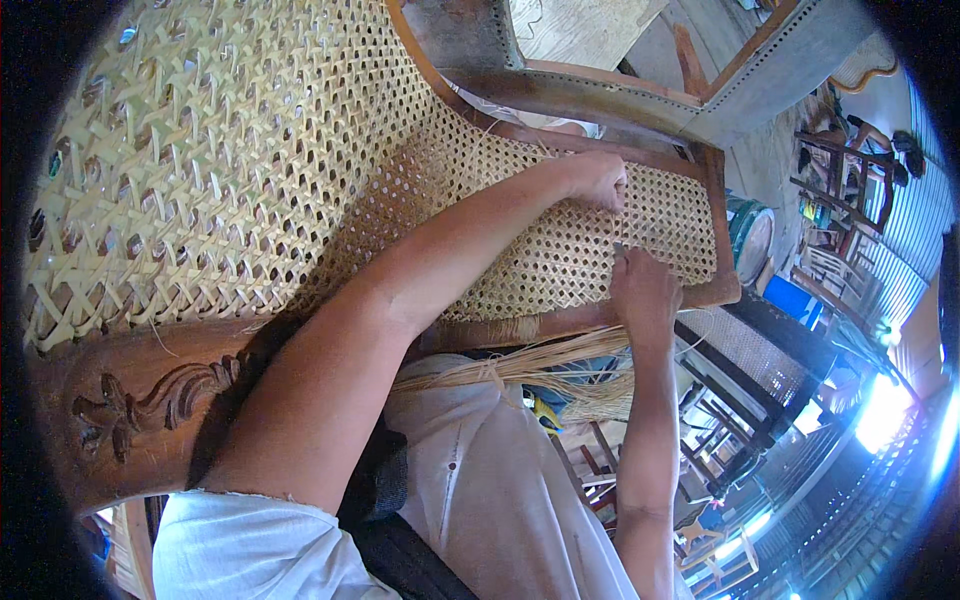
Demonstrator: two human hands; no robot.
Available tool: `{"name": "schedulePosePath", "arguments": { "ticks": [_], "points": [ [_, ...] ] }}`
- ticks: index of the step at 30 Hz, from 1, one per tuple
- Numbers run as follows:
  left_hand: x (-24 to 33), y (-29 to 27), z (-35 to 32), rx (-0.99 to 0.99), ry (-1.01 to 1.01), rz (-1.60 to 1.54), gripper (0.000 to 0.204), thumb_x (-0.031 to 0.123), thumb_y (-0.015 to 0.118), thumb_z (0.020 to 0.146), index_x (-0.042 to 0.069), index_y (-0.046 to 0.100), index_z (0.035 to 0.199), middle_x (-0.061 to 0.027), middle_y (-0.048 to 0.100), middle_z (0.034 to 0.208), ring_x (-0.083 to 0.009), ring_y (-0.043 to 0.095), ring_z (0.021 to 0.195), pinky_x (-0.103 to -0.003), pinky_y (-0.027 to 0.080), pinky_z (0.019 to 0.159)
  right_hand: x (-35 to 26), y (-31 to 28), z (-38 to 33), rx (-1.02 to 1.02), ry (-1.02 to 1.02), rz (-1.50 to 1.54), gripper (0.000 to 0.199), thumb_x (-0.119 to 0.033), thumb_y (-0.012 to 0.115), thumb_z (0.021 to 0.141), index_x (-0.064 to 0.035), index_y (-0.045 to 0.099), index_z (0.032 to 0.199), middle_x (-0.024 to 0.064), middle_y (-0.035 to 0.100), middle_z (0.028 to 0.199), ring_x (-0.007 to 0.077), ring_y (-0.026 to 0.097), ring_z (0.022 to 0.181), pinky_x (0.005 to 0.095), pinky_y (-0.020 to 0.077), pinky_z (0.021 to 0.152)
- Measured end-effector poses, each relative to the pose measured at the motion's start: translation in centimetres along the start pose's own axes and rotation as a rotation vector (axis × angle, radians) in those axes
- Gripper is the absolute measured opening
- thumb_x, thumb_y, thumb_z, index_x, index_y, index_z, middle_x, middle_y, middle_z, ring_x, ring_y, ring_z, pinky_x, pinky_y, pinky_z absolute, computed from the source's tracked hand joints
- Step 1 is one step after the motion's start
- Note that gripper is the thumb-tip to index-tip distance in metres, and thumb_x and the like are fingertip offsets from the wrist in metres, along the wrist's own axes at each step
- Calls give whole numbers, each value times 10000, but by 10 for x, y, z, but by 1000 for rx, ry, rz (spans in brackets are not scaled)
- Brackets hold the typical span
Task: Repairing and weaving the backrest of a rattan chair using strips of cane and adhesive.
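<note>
Caned panel (pixel 560 240), one, in a curved wooden frame (pixel 540 328): the largest piece, running from the upper left to the square end beneath both hands; weave wide and loose-looking at left, fine and tight at right. It lies over or close against the person's lap, probably so that the narrow end sits within easy reach

Second wooden frame (pixel 620 82), one, beyond the panel, its edges lined with small dots, holes or studs, too small to tell

Pale trousers (pixel 470 450), worn, below the panel's near rail

Bundle of loose cane strands (pixel 500 370), one, across the lap beside that rail, seemingly laid there to be handy

Green bucket (pixel 748 238), one, past the panel's square end

Carved leaf ornament (pixel 160 395), one, on the broad wood at lower left

Right hand (pixel 645 285), over the near part of the fine weave, fingers curled in; a small dark tip shows at its top, whether finger or tool cannot be told

Left hand (pixel 598 182), near the far rail, fingers folded tightly, perhaps pinching a strand; none can be made out
</note>
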State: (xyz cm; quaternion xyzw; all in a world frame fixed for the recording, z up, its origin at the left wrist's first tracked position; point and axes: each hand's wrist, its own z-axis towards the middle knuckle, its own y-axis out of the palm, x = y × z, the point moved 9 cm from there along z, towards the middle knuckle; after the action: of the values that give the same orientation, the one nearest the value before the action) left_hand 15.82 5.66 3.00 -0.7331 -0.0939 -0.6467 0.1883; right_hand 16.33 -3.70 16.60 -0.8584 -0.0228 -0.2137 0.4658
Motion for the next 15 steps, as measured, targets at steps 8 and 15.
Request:
{"name": "schedulePosePath", "arguments": {
  "ticks": [8, 15],
  "points": [
    [25, 15, -10, -63, 94, 36, 221, 256, 673, 758, 62, 718, 852, -100, 692, 745, -196, 651, 672, -377, 518, 657, 27, 3, -3, -35, 26, 385, 325, -338, 592, 880, -58, 714, 992, 202, 677, 917, 376, 654, 880, 471, 500, 788],
    [31, 5, -15, 24, 164, 180, 253, 289, 664, 772, 54, 711, 854, -133, 684, 752, -237, 649, 669, -388, 508, 634, 34, -4, -9, -116, 113, 243, 393, -391, 559, 892, -1, 613, 885, 254, 658, 880, 446, 634, 845, 553, 478, 745]
  ]
}}
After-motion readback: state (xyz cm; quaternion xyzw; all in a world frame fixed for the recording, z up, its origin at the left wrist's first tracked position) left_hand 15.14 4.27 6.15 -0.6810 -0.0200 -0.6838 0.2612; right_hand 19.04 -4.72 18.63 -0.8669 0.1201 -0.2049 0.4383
